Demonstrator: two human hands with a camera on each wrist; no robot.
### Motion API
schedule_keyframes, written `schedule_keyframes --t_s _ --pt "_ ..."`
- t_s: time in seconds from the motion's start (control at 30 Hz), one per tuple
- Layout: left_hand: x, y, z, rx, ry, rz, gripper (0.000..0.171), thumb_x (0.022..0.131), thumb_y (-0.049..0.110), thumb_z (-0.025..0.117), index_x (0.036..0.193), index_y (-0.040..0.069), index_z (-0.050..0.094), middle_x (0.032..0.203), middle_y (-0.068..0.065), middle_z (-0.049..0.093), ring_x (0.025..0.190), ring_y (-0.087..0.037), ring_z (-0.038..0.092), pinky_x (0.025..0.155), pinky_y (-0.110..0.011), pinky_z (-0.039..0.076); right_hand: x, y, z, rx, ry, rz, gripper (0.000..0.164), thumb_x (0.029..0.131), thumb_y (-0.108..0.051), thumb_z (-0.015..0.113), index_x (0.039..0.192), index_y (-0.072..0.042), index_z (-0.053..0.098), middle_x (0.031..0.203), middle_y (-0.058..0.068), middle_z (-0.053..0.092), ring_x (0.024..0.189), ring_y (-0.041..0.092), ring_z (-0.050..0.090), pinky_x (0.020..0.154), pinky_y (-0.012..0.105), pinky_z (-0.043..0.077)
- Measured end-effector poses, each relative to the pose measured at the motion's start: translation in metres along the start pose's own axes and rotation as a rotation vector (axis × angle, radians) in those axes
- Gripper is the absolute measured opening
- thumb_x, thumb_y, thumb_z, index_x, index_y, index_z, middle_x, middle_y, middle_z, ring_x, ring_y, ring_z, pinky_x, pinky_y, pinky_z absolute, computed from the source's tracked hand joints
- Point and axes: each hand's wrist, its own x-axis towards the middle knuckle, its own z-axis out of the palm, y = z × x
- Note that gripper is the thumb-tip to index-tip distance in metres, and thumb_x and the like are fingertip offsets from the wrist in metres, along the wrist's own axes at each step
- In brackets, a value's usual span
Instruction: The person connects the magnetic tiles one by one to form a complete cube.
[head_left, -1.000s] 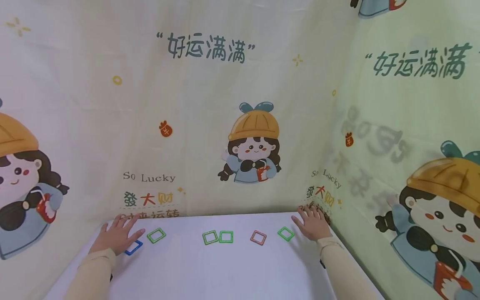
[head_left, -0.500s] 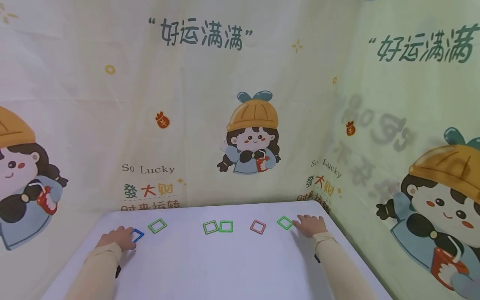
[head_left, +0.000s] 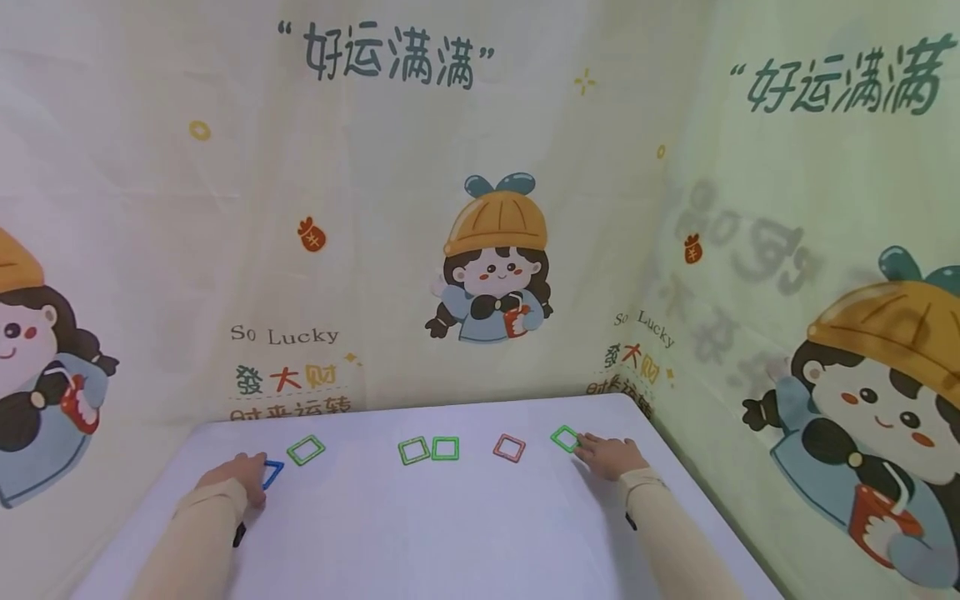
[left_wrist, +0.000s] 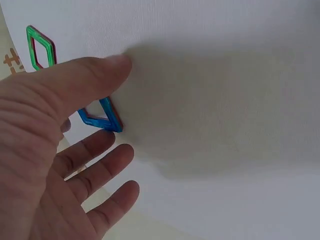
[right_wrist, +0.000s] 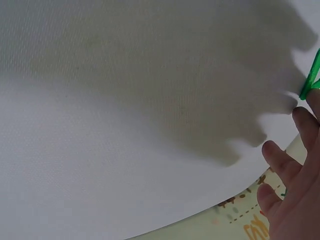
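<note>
One red frame (head_left: 514, 439) on the white table (head_left: 420, 533), taken as landmark. Just right of it, a green frame (head_left: 558, 445), the right hand (head_left: 611, 457) with fingertips against the near side; grip loose, fingers extended, thumb not plainly shown. Well left of the red frame, a blue frame (left_wrist: 102, 123), the left hand (head_left: 234, 477) at it: one fingertip by a corner, thumb stretched past; grip loose, index finger mostly hidden. Nearer left of the red frame, two green frames (head_left: 446, 438); farther left, another green frame (head_left: 313, 456). Step in hand, my reading: first contact with both outermost frames. Next move seems to call for curling fingers around edges, gently.
</note>
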Motion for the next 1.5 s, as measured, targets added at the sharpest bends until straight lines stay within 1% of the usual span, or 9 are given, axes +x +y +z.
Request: schedule_keyframes --t_s 0.13,0.4,0.57,0.7,0.77,0.9,1.1,1.3,1.5 --pt "-0.007 0.009 -0.003 0.017 0.011 0.011 0.064 0.082 0.011 0.082 0.135 -0.013 0.054 0.132 -0.043 0.053 0.122 -0.06 0.053 0.1 -0.067 0.045 0.003 0.003 -0.001 0.021 0.014 0.012 0.054 0.109 -0.041 0.041 0.149 -0.008 0.054 0.153 0.012 0.054 0.131 0.048 0.057 0.109 0.075 0.03" --pt "-0.039 0.032 -0.019 0.026 0.039 0.022 0.046 0.091 0.005 0.069 0.132 -0.012 0.058 0.126 -0.037 0.061 0.122 -0.056 0.056 0.102 -0.065 0.045 0.013 0.005 -0.001 0.006 0.067 0.046 0.051 0.108 -0.042 0.046 0.144 -0.009 0.06 0.145 0.017 0.061 0.125 0.05 0.059 0.103 0.072 0.039" --pt "-0.028 0.023 -0.014 -0.022 0.064 0.041 0.036 0.091 0.003 0.067 0.126 -0.008 0.063 0.119 -0.031 0.067 0.115 -0.052 0.061 0.099 -0.064 0.047 0.018 0.0 -0.004 -0.042 0.148 0.035 0.044 0.097 -0.04 0.066 0.129 -0.01 0.071 0.134 0.012 0.068 0.113 0.045 0.062 0.095 0.069 0.043" --pt "-0.013 0.017 -0.009 -0.066 0.025 0.041 0.029 0.086 0.001 0.073 0.114 -0.002 0.067 0.107 -0.022 0.069 0.099 -0.04 0.062 0.092 -0.061 0.05 0.024 -0.002 -0.002 -0.037 0.217 0.053 0.042 0.087 -0.041 0.076 0.115 -0.009 0.076 0.124 0.01 0.071 0.105 0.038 0.061 0.09 0.062 0.045" --pt "-0.018 0.024 -0.014 -0.084 -0.005 0.025 0.027 0.084 0.001 0.076 0.109 -0.001 0.066 0.102 -0.019 0.068 0.093 -0.035 0.059 0.089 -0.058 0.05 0.027 -0.004 -0.001 -0.034 0.245 0.059 0.044 0.085 -0.042 0.079 0.113 -0.008 0.075 0.12 0.011 0.072 0.102 0.037 0.06 0.087 0.06 0.046" --pt "-0.031 0.041 -0.024 -0.054 -0.005 0.013 0.02 0.085 0.0 0.075 0.103 0.0 0.066 0.097 -0.015 0.067 0.089 -0.031 0.058 0.088 -0.055 0.051 0.032 -0.011 0.0 -0.018 0.277 0.057 0.042 0.082 -0.039 0.082 0.108 -0.006 0.075 0.113 0.011 0.073 0.097 0.035 0.058 0.084 0.057 0.045" --pt "-0.047 0.059 -0.034 -0.02 -0.01 0.014 0.023 0.085 0.0 0.076 0.105 -0.001 0.065 0.096 -0.014 0.067 0.089 -0.031 0.058 0.089 -0.056 0.051 0.04 -0.013 0.002 0.016 0.254 0.089 0.021 0.083 -0.028 0.083 0.095 -0.011 0.079 0.095 0.007 0.076 0.089 0.031 0.057 0.086 0.057 0.045" --pt "-0.05 0.057 -0.033 -0.04 -0.031 0.002 0.024 0.085 -0.004 0.073 0.106 0.002 0.064 0.097 -0.013 0.066 0.091 -0.032 0.056 0.09 -0.055 0.05 0.047 -0.008 0.004 0.047 0.214 0.105 0.011 0.082 -0.025 0.083 0.086 -0.015 0.079 0.088 0.004 0.075 0.089 0.03 0.058 0.087 0.057 0.045" --pt "-0.047 0.053 -0.028 -0.108 -0.068 0.011 0.028 0.084 -0.003 0.075 0.108 0.004 0.062 0.097 -0.01 0.063 0.093 -0.031 0.054 0.087 -0.053 0.048 0.051 -0.003 0.006 0.064 0.195 0.115 0.013 0.081 -0.024 0.081 0.084 -0.013 0.075 0.082 0.003 0.071 0.083 0.028 0.058 0.086 0.056 0.045"
